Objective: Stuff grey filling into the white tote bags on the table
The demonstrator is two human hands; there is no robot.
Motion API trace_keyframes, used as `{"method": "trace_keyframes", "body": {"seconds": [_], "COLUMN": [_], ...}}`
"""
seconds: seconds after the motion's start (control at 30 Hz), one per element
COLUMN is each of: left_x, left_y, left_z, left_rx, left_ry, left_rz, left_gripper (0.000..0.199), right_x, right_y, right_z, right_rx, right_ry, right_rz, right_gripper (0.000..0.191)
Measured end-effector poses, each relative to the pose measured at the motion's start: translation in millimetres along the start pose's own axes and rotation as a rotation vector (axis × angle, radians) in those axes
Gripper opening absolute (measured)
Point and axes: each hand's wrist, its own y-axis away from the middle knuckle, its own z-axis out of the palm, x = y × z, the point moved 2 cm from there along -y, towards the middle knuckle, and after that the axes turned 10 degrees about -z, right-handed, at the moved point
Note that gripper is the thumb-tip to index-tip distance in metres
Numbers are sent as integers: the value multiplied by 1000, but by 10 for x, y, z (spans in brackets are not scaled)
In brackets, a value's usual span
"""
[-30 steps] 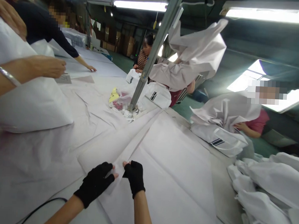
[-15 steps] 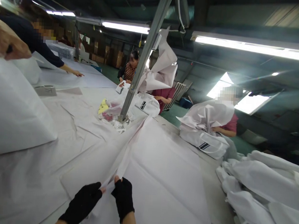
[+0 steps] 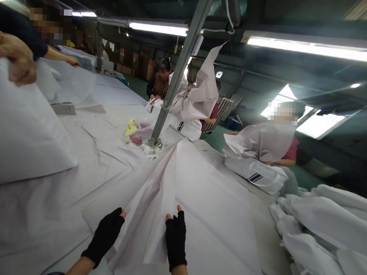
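A large white sheet (image 3: pixel 203 220), thin like paper or nonwoven cloth, lies over the table in front of me. Its two edges stand apart in a V-shaped fold. My left hand (image 3: pixel 106 236), in a black fingerless glove, grips the left edge between thumb and fingers. On the other side of the gap, my right hand (image 3: pixel 176 239), gloved the same way, holds the right edge, with one fingertip raised. Most fingers of both hands are hidden by the sheet and gloves.
A metal post (image 3: pixel 182 67) rises from the table beyond the sheet. Crumpled white bags (image 3: pixel 329 227) are heaped at right. A co-worker's hand (image 3: pixel 17 55) holds a white bag (image 3: pixel 27 125) at left. Other people handle striped white bags (image 3: pixel 255 174) across the table.
My hands have moved apart, and the sheet's edges between them have opened into a wide fold. The co-worker's arm at left has drawn back.
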Motion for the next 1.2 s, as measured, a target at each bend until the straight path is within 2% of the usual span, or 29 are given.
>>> {"method": "trace_keyframes", "body": {"seconds": [0.1,0.2,0.27,0.4,0.5,0.6,0.7,0.8,0.97,1.1,1.2], "left_x": [-41,-46,-35,-18,-27,-66,-112,-115,33,270,458], "left_y": [9,41,86,200,289,357,390,413,441,404,355], "left_z": [-13,-8,14,107,165,184,196,215,229,217,188], "left_rx": [18,-10,-13,0,69,147,111,57,88,-53,-148], "left_ry": [-3,5,-30,-133,-217,-294,-356,-349,-246,-251,-204], "left_rz": [-11,16,59,212,386,510,552,536,352,264,286], "left_gripper": [69,60,53,43,40,39,36,35,39,32,36], "right_x": [40,40,-21,-219,-340,-379,-338,-267,-205,-219,-232], "right_y": [9,19,19,14,0,-23,-40,-28,31,25,8], "right_z": [-33,-5,61,287,431,517,564,590,593,579,570], "right_rx": [-106,-80,-75,-231,-327,-405,-437,-417,-356,-335,-356], "right_ry": [48,167,285,321,292,280,236,166,45,-18,-62], "right_rz": [-2,-24,-104,-255,-238,-182,-147,-111,-10,31,54], "right_gripper": [41,37,40,33,23,27,25,28,35,37,39]}}
